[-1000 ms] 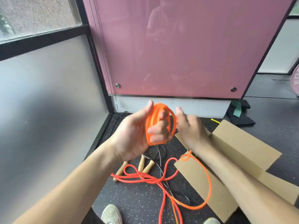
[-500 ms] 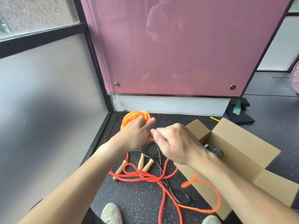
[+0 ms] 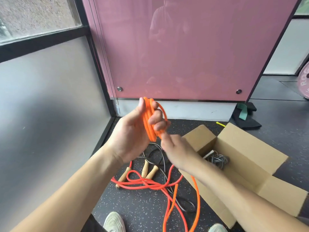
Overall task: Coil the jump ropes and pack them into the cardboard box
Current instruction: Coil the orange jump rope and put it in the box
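Note:
My left hand (image 3: 132, 131) is raised palm up with several loops of an orange jump rope (image 3: 148, 121) wound around its fingers. Just below the coil, my right hand (image 3: 177, 148) pinches the same rope, whose free length (image 3: 198, 198) hangs down to the floor. A red jump rope (image 3: 147, 184) lies tangled on the floor beside wooden handles (image 3: 151, 171) and a black rope (image 3: 160, 151). The open cardboard box (image 3: 247, 148) sits on the floor at the right and holds a coiled grey rope (image 3: 217, 159).
A pink panel (image 3: 184, 47) and a frosted glass wall (image 3: 41, 106) close off the back and left. Dark cloth with a green piece (image 3: 244, 116) lies behind the box. My two shoes (image 3: 114, 221) show at the bottom edge.
My left hand turned palm up and lifted the orange coil higher. My right hand swung around below the coil, drawing more of the orange rope up off the floor.

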{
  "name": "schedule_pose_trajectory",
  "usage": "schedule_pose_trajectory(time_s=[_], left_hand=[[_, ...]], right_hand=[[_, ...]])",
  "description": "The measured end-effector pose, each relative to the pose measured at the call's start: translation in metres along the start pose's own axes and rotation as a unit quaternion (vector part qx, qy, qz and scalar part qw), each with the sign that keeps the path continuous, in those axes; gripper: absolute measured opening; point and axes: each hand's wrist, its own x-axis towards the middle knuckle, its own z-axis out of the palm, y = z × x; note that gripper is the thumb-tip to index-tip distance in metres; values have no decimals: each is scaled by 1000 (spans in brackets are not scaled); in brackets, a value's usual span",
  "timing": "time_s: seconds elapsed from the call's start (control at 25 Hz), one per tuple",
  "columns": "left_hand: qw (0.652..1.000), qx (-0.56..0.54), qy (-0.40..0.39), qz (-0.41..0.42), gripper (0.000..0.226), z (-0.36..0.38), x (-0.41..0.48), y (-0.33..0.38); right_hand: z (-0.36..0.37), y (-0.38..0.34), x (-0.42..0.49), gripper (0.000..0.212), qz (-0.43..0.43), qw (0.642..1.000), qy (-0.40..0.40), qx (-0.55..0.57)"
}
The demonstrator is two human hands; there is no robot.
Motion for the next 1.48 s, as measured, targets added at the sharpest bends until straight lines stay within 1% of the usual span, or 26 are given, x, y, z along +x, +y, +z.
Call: schedule_pose_trajectory(time_s=[0.08, 0.12, 0.16, 0.2, 0.24, 0.28, 0.32, 0.36, 0.44, 0.48, 0.56, 0.64, 0.76, 0.84, 0.88, 0.96, 1.04, 1.08, 1.12, 1.16, 1.2, 1.24, 1.28, 1.36, 1.4, 1.48], left_hand=[[982, 129, 114, 78, 31, -8, 7, -4], [950, 240, 175, 93, 30, -15, 8, -5], [893, 383, 220, 90, 32, -20, 8, -6], [818, 518, 241, 67, 36, -23, 6, -7], [751, 618, 232, 31, 41, -25, 4, -10], [701, 682, 208, -18, 45, -25, 3, -11], [681, 707, 180, -70, 47, -23, 2, -11], [698, 691, 147, -119, 50, -19, 2, -12], [791, 570, 63, -213, 57, -13, 2, -13], [822, 511, 26, -251, 59, -10, 1, -12], [847, 435, -30, -305, 59, -9, -2, -6], [877, 343, -84, -326, 51, -9, -8, 1], [947, 92, -141, -275, 39, -8, -15, 15], [969, -52, -135, -201, 34, -8, -14, 20], [978, -94, -112, -152, 33, -6, -12, 20], [993, -117, -18, -27, 33, -4, -5, 19], [988, -51, 120, 82, 31, -12, 4, 15], [975, 41, 186, 111, 30, -18, 7, 13], [945, 182, 245, 115, 32, -25, 8, 11], [884, 360, 283, 88, 38, -31, 7, 10], [812, 509, 284, 34, 45, -34, 5, 9], [764, 592, 255, -22, 49, -34, 1, 9], [766, 600, 219, -65, 49, -35, -2, 7], [827, 527, 161, -112, 42, -29, -6, 3], [831, 524, 139, -124, 41, -26, -6, 0], [788, 589, 95, -153, 41, -21, -6, -8]], right_hand=[[15, -5, -10, 50, -41, 997, -67, -3], [17, -7, -13, 45, -65, 995, -82, 4], [14, -10, -15, 42, -91, 992, -88, 5], [9, -12, -15, 38, -124, 989, -83, -5], [3, -12, -15, 36, -159, 985, -62, -21], [-4, -10, -13, 37, -190, 981, -27, -43], [-11, -6, -10, 38, -214, 973, 15, -81], [-18, 0, -7, 39, -227, 965, 55, -118], [-31, 9, -6, 37, -235, 957, 99, -141], [-37, 12, -5, 37, -240, 953, 117, -141], [-48, 22, 0, 41, -238, 947, 170, -132], [-55, 33, 7, 48, -191, 952, 214, -105], [-43, 35, 12, 60, -94, 978, 186, -10], [-24, 23, 12, 62, -29, 991, 124, 44], [-13, 18, 11, 62, -11, 995, 84, 48], [6, 12, 4, 62, -3, 1000, 2, 27], [25, 12, -8, 55, -48, 996, -60, -39], [31, 10, -15, 51, -90, 990, -80, -76], [34, 6, -21, 50, -134, 982, -87, -104], [31, 2, -23, 51, -176, 975, -69, -118], [22, -2, -21, 51, -203, 971, -33, -118], [8, -4, -16, 49, -223, 968, 16, -110], [-7, -3, -10, 48, -239, 964, 69, -96], [-33, 5, -3, 50, -258, 952, 150, -68], [-39, 8, -1, 50, -267, 947, 171, -57], [-38, 8, -4, 50, -296, 937, 182, -48]])
